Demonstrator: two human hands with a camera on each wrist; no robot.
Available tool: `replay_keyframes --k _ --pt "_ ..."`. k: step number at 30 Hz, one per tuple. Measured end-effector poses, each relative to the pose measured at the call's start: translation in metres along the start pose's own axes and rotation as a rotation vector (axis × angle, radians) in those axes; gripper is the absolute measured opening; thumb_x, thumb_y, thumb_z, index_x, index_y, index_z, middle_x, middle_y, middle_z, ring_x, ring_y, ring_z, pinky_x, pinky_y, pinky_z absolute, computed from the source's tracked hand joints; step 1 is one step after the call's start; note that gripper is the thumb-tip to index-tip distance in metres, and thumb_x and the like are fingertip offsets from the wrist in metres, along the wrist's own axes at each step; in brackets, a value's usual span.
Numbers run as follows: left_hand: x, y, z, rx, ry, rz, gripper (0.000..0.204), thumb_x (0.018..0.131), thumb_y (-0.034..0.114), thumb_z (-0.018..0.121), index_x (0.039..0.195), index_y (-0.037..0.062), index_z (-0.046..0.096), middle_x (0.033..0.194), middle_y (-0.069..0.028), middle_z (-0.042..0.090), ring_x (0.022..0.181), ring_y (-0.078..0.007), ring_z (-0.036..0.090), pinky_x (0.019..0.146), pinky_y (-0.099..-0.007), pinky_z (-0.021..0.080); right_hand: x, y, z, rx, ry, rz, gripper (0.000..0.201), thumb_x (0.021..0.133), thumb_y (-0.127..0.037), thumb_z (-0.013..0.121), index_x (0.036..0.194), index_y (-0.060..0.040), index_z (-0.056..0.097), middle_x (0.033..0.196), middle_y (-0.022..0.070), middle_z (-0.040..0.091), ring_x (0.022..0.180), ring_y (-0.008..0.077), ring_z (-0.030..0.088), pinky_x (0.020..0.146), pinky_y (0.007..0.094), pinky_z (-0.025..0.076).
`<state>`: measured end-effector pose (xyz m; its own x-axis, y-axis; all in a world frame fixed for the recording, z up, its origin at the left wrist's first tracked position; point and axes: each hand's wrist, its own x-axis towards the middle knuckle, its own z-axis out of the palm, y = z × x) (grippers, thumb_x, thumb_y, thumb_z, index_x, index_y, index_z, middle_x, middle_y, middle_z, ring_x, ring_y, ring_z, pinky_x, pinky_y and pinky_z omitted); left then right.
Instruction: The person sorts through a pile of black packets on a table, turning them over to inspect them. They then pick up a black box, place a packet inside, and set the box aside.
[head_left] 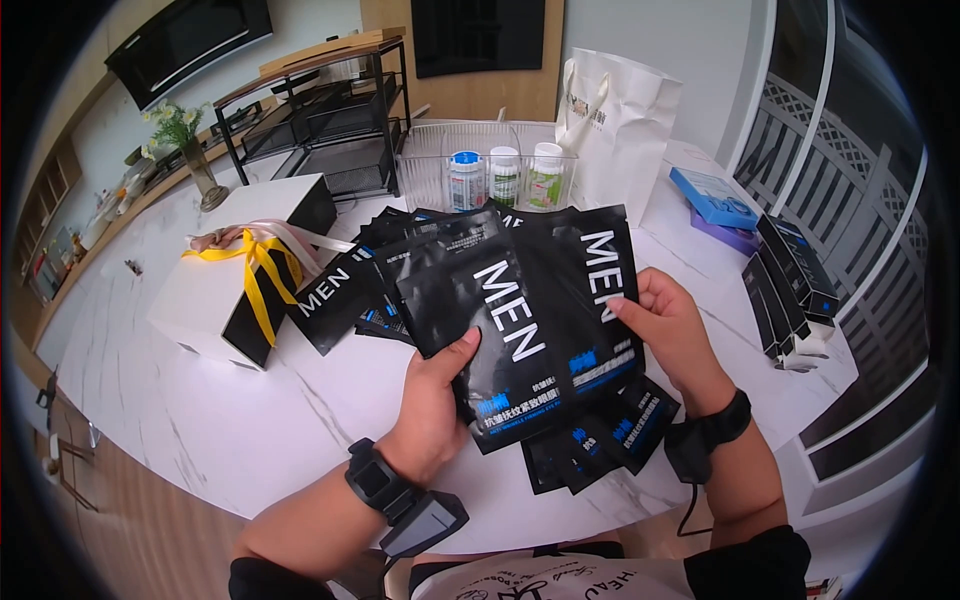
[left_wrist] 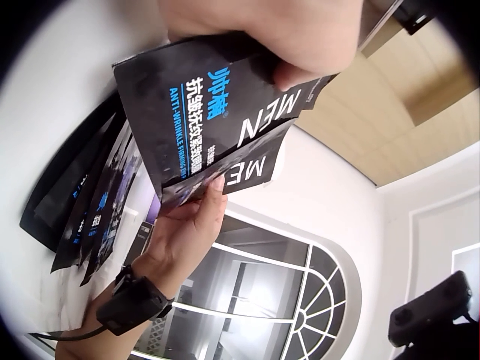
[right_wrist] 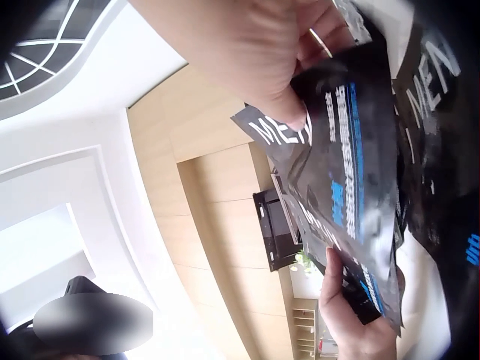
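Observation:
In the head view my left hand (head_left: 430,400) grips a black eye mask packet (head_left: 490,375) lettered MEN, its thumb lying on the front. My right hand (head_left: 675,325) pinches a second eye mask packet (head_left: 575,265) by its right edge, thumb in front. The two packets overlap, the left one in front. More black packets (head_left: 335,295) lie fanned out behind them, and others (head_left: 640,425) lie on the table below. From the right wrist, the right thumb presses across the MEN lettering of its packet (right_wrist: 345,157). Most of the left fingers are hidden behind the packet.
A white box (head_left: 230,230) with yellow and pink ribbon stands left. Behind are a clear bin (head_left: 420,170) with bottles, a black wire rack (head_left: 340,165) and a white paper bag (head_left: 630,140). Blue (head_left: 715,195) and black boxes (head_left: 795,265) sit right on the marbled table (head_left: 250,430).

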<state>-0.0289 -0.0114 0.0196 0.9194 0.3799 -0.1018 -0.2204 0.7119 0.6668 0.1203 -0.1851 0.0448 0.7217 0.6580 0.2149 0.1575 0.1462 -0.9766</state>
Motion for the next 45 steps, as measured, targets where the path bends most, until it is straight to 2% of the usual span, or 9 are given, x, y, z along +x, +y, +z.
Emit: replay_keyframes --k 2,6,11,19,23,27,29,35,45 --pt "-0.001 0.002 0.0 -0.017 -0.013 0.009 0.027 0.086 0.012 0.051 0.109 -0.0029 0.05 0.101 -0.0127 0.06 0.089 -0.0229 0.06 0.079 -0.0343 0.049 0.0 0.003 0.001 -0.05 0.007 0.02 0.018 0.083 -0.006 0.059 0.072 -0.007 0.044 0.069 -0.0008 0.057 0.059 0.0013 0.049 0.051 0.0155 0.038" --pt "0.001 0.001 -0.002 -0.039 -0.035 0.037 0.028 0.087 0.013 0.049 0.11 -0.0026 0.049 0.104 -0.0131 0.058 0.092 -0.0232 0.059 0.081 -0.0347 0.047 -0.003 -0.005 -0.003 -0.286 -0.095 0.144 0.022 0.081 -0.012 0.063 0.07 -0.0083 0.044 0.055 -0.0062 0.046 0.046 0.0006 0.039 0.039 0.0177 0.03" --pt "0.002 0.001 -0.004 -0.085 -0.011 0.046 0.029 0.087 0.013 0.048 0.112 -0.0023 0.048 0.104 -0.0126 0.058 0.092 -0.0232 0.058 0.082 -0.0354 0.047 -0.007 -0.01 -0.005 -0.469 -0.174 0.26 0.024 0.078 -0.016 0.066 0.069 -0.0055 0.046 0.054 -0.0047 0.046 0.047 0.002 0.038 0.041 0.0196 0.031" --pt "0.001 0.003 -0.003 -0.003 0.016 0.132 0.033 0.087 0.022 0.048 0.109 -0.0022 0.049 0.103 -0.0134 0.059 0.092 -0.0245 0.059 0.084 -0.0373 0.047 -0.011 0.0 -0.005 -0.844 -0.235 0.162 0.026 0.07 -0.019 0.071 0.067 -0.0032 0.05 0.058 0.0037 0.052 0.052 0.0142 0.048 0.05 0.027 0.038" --pt "0.0 0.003 -0.001 -0.039 0.005 0.092 0.029 0.087 0.012 0.049 0.112 -0.0023 0.048 0.103 -0.0117 0.058 0.09 -0.0221 0.059 0.079 -0.0344 0.049 -0.014 -0.008 0.0 -1.029 -0.127 0.05 0.027 0.068 -0.021 0.072 0.07 -0.0038 0.051 0.065 0.0042 0.054 0.054 0.0184 0.048 0.052 0.0289 0.039" --pt "-0.002 0.001 0.002 0.093 0.002 0.059 0.027 0.086 0.011 0.051 0.109 -0.0022 0.05 0.1 -0.0109 0.06 0.088 -0.02 0.06 0.077 -0.0312 0.049 -0.012 -0.005 0.01 -0.931 -0.027 -0.009 0.027 0.071 -0.022 0.07 0.072 -0.0036 0.051 0.066 0.0019 0.053 0.055 0.014 0.048 0.053 0.0256 0.039" --pt "-0.002 -0.002 0.004 0.087 -0.008 0.07 0.026 0.085 0.01 0.054 0.108 -0.0019 0.052 0.098 -0.0096 0.061 0.087 -0.0182 0.06 0.076 -0.0294 0.049 -0.011 -0.006 0.018 -0.326 -0.042 0.087 0.025 0.077 -0.022 0.067 0.071 -0.0033 0.051 0.064 -0.0013 0.051 0.055 0.0072 0.047 0.051 0.0212 0.038" --pt "-0.003 -0.006 0.002 0.226 -0.056 0.028 0.027 0.084 0.012 0.057 0.107 0.0 0.052 0.1 -0.0075 0.06 0.087 -0.0149 0.059 0.078 -0.0278 0.047 -0.019 0.003 0.027 -0.34 -0.241 0.007 0.021 0.077 -0.014 0.068 0.069 -0.004 0.051 0.061 -0.0038 0.049 0.055 0.0017 0.044 0.049 0.0169 0.035" --pt "-0.005 -0.001 0.01 0.203 -0.106 0.011 0.03 0.085 0.015 0.058 0.11 0.0008 0.051 0.101 -0.008 0.06 0.09 -0.0154 0.058 0.079 -0.0289 0.047 -0.016 0.003 0.022 -0.285 -0.158 0.185 0.018 0.086 -0.019 0.057 0.078 -0.0031 0.055 0.06 -0.0007 0.052 0.044 0.0037 0.043 0.04 0.0176 0.036"
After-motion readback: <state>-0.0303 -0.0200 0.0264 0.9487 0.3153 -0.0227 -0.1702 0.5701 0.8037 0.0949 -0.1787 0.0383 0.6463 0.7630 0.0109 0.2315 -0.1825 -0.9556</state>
